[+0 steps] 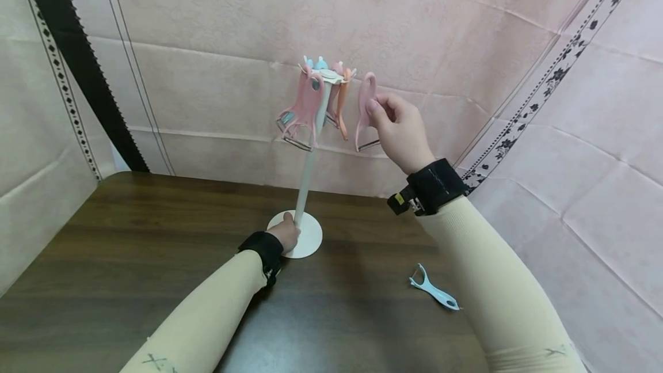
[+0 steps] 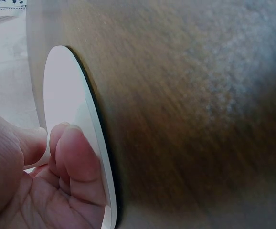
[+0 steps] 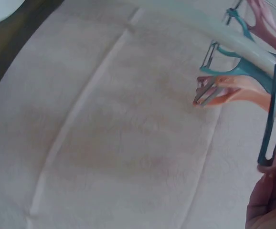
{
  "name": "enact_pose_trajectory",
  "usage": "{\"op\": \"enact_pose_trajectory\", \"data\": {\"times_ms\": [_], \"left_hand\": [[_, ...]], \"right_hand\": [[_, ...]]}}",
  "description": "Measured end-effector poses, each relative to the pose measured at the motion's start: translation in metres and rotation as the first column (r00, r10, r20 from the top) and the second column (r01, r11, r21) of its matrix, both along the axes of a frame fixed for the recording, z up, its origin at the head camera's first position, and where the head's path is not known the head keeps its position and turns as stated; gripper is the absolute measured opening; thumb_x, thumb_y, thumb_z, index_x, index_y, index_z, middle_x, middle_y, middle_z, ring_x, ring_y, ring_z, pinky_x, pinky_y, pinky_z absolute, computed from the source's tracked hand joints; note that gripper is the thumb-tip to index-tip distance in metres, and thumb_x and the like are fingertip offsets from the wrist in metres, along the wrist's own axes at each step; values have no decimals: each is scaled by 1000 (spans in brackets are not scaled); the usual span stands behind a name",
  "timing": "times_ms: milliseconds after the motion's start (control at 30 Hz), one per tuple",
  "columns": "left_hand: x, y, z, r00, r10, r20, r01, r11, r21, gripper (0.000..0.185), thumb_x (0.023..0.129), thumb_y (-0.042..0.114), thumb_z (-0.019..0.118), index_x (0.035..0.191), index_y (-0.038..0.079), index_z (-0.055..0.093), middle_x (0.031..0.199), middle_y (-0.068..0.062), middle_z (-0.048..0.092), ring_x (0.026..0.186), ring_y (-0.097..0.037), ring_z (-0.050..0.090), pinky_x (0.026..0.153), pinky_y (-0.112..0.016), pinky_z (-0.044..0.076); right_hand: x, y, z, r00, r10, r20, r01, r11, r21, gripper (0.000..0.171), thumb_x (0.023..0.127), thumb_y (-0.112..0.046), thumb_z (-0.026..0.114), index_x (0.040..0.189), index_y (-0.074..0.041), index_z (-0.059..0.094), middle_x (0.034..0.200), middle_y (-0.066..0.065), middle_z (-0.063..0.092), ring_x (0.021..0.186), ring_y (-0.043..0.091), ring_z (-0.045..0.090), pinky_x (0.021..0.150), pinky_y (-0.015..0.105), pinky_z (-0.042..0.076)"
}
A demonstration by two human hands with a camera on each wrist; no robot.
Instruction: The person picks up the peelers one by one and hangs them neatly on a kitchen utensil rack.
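Observation:
A white stand (image 1: 305, 183) with a round base (image 1: 311, 239) rises from the table, and several peelers hang from hooks at its top. Low on its pole, my left hand (image 1: 285, 233) grips the stand; in the left wrist view the thumb and fingers curl round the pole just over the base (image 2: 69, 90). My right hand (image 1: 401, 128) pinches a pink peeler (image 1: 366, 96) by its handle, blade end down, to the right of the hooks. Nearest to it hangs an orange peeler (image 1: 342, 102). Two-pronged pink peelers (image 1: 305, 102) hang at the left, with blue peelers (image 3: 243, 69) behind.
A light blue peeler (image 1: 435, 289) lies on the brown wooden table (image 1: 129, 269), to the right near my right forearm. Patterned cloth (image 1: 217, 91) hangs behind and on both sides of the table. A black strip (image 1: 88, 68) slants down at the left.

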State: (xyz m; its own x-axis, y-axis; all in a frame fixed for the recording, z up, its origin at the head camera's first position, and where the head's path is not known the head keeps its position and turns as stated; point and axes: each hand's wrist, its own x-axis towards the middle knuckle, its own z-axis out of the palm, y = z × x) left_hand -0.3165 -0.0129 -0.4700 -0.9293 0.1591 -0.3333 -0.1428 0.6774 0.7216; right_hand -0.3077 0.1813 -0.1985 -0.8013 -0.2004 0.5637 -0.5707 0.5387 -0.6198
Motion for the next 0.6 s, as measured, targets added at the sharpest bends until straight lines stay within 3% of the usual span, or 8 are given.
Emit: {"op": "enact_pose_trajectory", "data": {"times_ms": [200,433,600], "left_hand": [[-2,1,0,1000,12,21,-12,1000,-7,54,103,18,45,141,-3,13,113,-20,54,89,-29,56,74,-35,44],[2,0,3,1000,-1,12,1,1000,10,48,103,17,44,138,-3,18,103,-18,55,81,-28,56,65,-33,43],[4,-2,4,1000,-9,14,9,1000,17,48,103,17,45,137,-4,18,101,-18,55,79,-28,56,62,-32,41]], "right_hand": [[-7,-13,-2,994,49,100,-30,982,-184,29,100,-29,55,108,-3,66,92,7,61,82,15,55,71,26,47],[-8,-20,-5,987,94,131,-61,971,-231,28,100,-28,55,109,-4,65,100,9,62,93,17,58,85,29,49],[-8,-24,-6,984,125,127,-85,955,-283,29,100,-27,55,110,-2,65,98,10,61,93,17,59,88,29,49]]}}
